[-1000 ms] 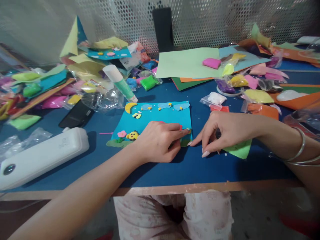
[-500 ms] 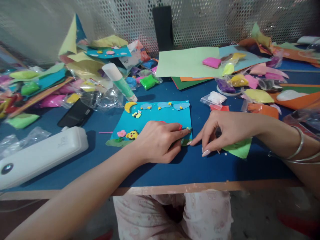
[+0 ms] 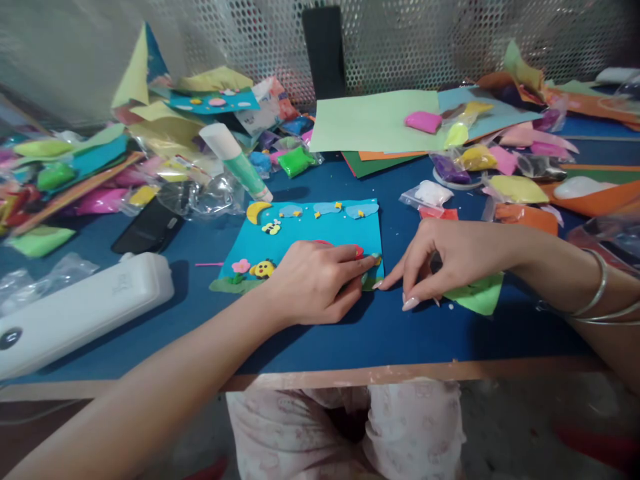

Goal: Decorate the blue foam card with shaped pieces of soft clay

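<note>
Only the head view here. The main thing is a turquoise craft sheet point(image 3: 320, 233), flat and matte like foam or felt, lying on the dark blue table point(image 3: 400, 333) right in front of the person. It's dotted with soft little clay-looking shapes: a yellow crescent moon point(image 3: 259, 211), pale blue clouds point(image 3: 327, 209) along the far edge, a bee point(image 3: 271, 228), a pink flower point(image 3: 241, 266) and a yellow chick-like blob point(image 3: 263, 269) near the close edge.

The left hand point(image 3: 313, 283) rests on the sheet's near right part, fingers loosely curled, index finger stretched out and pressing down by a small red bit at the corner; it isn't gripping anything. The right hand point(image 3: 445, 263) sits just beside that corner, on the table, fingers bent with the tips together in a loose pinch; whether it holds anything is hard to tell. Under it lies a light green paper scrap point(image 3: 480, 297).

Off to the left sits a smooth white plastic case point(image 3: 80, 310), and behind the sheet a glue stick point(image 3: 235, 162) lies tilted.
</note>
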Action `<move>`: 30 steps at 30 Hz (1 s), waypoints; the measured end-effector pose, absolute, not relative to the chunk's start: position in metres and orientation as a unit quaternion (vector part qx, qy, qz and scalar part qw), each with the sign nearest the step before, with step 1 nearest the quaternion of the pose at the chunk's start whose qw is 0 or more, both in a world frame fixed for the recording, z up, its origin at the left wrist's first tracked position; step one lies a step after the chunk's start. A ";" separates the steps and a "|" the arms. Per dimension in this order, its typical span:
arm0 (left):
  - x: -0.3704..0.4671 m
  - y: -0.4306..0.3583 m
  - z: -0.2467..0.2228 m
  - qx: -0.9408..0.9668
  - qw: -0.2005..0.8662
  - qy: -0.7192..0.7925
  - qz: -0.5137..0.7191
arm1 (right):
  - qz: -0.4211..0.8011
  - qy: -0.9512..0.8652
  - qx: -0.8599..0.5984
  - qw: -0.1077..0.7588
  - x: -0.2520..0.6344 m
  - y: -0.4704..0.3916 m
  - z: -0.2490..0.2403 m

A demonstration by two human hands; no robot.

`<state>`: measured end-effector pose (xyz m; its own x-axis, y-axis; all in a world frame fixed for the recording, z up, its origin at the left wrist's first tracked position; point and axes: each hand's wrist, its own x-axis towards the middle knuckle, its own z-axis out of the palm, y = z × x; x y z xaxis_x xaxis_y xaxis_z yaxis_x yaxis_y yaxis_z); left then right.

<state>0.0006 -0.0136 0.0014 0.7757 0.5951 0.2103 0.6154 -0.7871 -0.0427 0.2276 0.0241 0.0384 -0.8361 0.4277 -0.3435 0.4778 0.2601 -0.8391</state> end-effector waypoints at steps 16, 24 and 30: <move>-0.002 -0.011 0.002 -0.932 0.041 -0.323 -0.161 | -0.562 0.789 0.248 -0.015 0.228 0.025 0.036; -0.011 0.001 0.003 -0.911 -0.013 -0.314 -0.266 | -0.533 0.693 0.355 -0.332 0.227 0.038 0.024; -0.009 0.004 -0.005 -0.879 -0.030 -0.355 -0.316 | -0.505 0.682 0.391 -0.355 0.220 0.036 0.017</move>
